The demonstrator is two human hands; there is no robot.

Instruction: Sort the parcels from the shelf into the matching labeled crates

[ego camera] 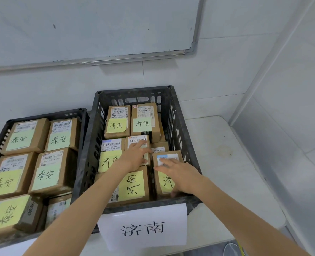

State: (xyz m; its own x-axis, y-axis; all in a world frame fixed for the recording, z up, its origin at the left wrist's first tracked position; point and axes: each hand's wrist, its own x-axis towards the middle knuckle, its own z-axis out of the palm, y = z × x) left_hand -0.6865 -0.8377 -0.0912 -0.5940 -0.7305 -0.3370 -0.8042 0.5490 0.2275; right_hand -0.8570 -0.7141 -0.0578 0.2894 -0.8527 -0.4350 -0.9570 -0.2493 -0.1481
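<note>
Both bare hands reach into the black slotted plastic crate (178, 115) that carries the white paper sign reading 济南 (143, 227) on its near wall; the right hand (178, 174) lies flat, fingers spread, on top of the brown cardboard parcel at the crate's near right corner (165, 183), its thumb curled down over the parcel's near edge; it presses more than it clasps, and no parcel is lifted. The left hand (136, 156) rests open-fingered on the brown cardboard parcel with a white shipping label in the middle row (138, 140), touching its top without closing round it.

The corner parcel's long axis runs from the near wall toward the far wall, in line with the right forearm, so the right hand is plainly the nearer; the parcel sits directly beneath that palm, hard against the right wall and just beside the neighbouring yellow-noted parcel (132, 185). I judge the step in hand to be seating this parcel level in its row; the second black crate of parcels marked 泰安 (79, 113) stands just beside, to the left.
</note>
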